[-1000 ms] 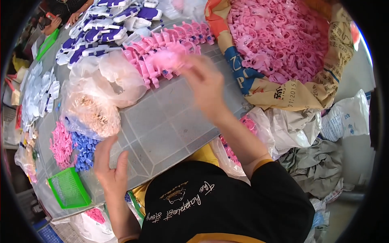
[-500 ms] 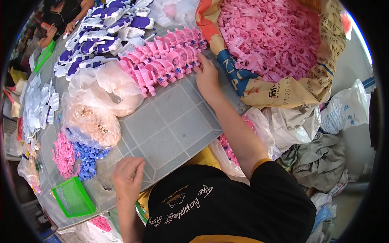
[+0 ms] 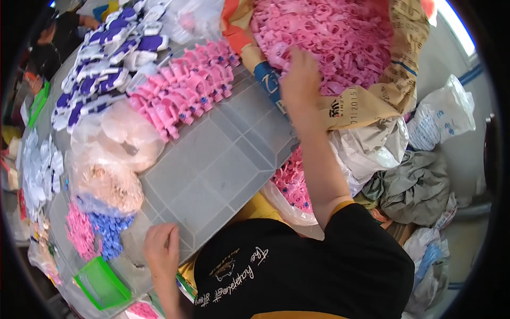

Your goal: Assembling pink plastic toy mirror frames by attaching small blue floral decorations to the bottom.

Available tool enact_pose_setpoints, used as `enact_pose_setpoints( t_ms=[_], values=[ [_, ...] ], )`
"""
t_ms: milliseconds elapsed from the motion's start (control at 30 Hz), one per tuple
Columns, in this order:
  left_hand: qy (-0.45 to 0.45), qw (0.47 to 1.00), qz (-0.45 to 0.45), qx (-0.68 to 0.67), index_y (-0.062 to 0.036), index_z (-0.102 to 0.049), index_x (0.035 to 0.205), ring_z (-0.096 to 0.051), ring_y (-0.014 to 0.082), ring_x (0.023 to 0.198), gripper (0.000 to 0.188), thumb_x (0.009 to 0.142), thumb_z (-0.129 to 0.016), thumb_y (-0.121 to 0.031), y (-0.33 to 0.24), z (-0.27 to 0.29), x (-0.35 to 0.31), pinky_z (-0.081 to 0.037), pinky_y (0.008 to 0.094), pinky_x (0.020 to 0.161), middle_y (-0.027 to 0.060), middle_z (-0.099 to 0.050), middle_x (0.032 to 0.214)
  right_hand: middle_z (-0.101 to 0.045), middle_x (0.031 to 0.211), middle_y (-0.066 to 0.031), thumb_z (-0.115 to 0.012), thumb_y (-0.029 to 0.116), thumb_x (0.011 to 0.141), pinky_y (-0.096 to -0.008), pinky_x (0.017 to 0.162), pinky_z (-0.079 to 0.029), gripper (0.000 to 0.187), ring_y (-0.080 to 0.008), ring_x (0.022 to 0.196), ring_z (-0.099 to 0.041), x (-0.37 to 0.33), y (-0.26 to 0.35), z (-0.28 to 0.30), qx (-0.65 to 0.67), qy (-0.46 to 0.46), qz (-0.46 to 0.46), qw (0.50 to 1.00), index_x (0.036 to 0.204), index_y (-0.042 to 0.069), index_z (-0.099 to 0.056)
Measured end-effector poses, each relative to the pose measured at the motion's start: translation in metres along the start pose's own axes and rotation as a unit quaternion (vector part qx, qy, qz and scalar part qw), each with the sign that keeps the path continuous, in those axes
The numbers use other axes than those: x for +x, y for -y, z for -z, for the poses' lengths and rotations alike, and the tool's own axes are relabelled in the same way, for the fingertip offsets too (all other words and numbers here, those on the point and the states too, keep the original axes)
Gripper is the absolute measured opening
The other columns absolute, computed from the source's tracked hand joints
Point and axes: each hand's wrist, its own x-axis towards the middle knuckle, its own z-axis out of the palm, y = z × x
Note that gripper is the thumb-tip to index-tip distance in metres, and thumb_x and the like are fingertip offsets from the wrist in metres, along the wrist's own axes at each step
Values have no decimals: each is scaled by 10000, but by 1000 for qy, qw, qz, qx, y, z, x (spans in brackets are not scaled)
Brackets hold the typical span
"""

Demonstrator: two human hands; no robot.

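My right hand (image 3: 302, 80) is over the near left rim of a big paper sack (image 3: 366, 114), reaching in among many loose pink plastic parts (image 3: 340, 42). Motion blurs its fingers, so their grip does not show. My left hand (image 3: 162, 245) rests at the table's near edge, its fingers curled and the thumb alongside; whatever it may hold is hidden. Left of the sack, rows of pink plastic pieces with small blue bits (image 3: 186, 87) stand side by side on the grey table (image 3: 196, 170).
White-and-purple parts (image 3: 111, 80) cover the far left. Before them lies a clear bag of peach-coloured pieces (image 3: 109, 186), with small pink pieces (image 3: 81, 234), blue pieces (image 3: 110, 234) and a green tray (image 3: 102, 284) nearer. Another person (image 3: 50, 48) sits at far left.
My right hand has left the end of the pink rows and moved right, into the sack's opening. My left hand stays at the table edge. The whole view has shifted a little.
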Motion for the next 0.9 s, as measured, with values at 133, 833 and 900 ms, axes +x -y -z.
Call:
enact_pose_setpoints(
  t_ms=[133,833,900],
  values=[
    [33,998,-44,11,-14,-746,950,-689,333,847,93,881,-735,-75,0,-8,9,-544,396,773,153,-728,927,-644,1195,-267,-419,185,1020,-574,939,-491,334,-454,1115,-621,-3,-83,-11,-149,139,-67,977,1175,12,-660],
    [-169,950,120,233,-23,-722,1008,-621,382,986,153,857,-706,-43,73,38,4,-509,463,882,162,-676,1037,-682,1101,-49,-634,10,956,-258,842,-541,364,-133,948,-662,-60,125,48,647,275,-107,703,1319,31,-630],
    [-193,947,95,239,-31,-715,972,-623,373,990,122,851,-711,-48,70,34,2,-512,456,879,154,-677,1026,-684,1113,-44,-665,38,962,-277,881,-540,372,-122,984,-654,-80,155,44,717,379,-119,573,1333,43,-627]
  ],
)
